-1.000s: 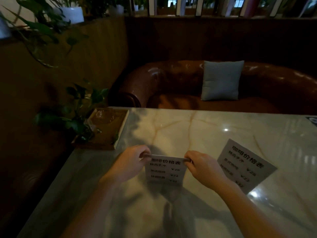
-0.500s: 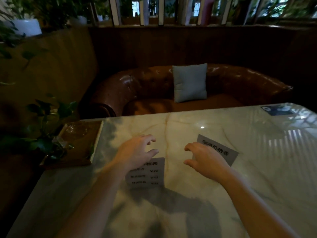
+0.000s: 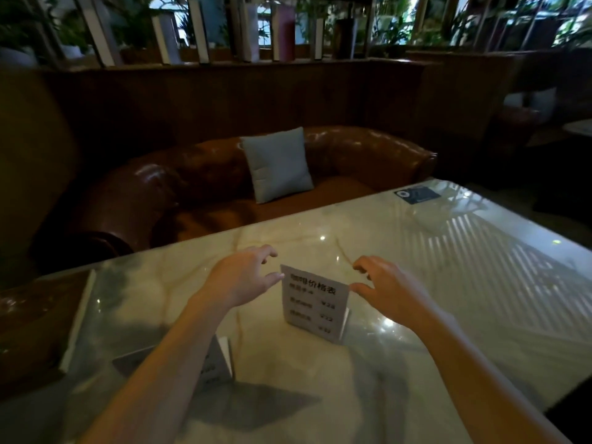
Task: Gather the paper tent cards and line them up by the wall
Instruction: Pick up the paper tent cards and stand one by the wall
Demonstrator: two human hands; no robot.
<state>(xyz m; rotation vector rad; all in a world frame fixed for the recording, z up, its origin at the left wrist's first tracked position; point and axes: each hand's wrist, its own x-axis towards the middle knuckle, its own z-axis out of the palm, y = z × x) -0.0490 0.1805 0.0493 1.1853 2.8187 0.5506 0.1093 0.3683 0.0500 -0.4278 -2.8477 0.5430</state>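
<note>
Now left hand (image 3: 238, 278) and right hand (image 3: 389, 288), both spread (thumbs at corners), flanking upright tent card (image 3: 312, 304)

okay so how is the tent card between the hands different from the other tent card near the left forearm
The white paper tent card between the hands stands in full view, its printed price list readable; the white paper tent card by the left forearm is partly hidden behind the arm, in shadow, its print barely legible. The first sits further out on the pale marble table, between the open left hand and right hand; the second sits nearer the person. Both are folded, upright and printed.
</note>
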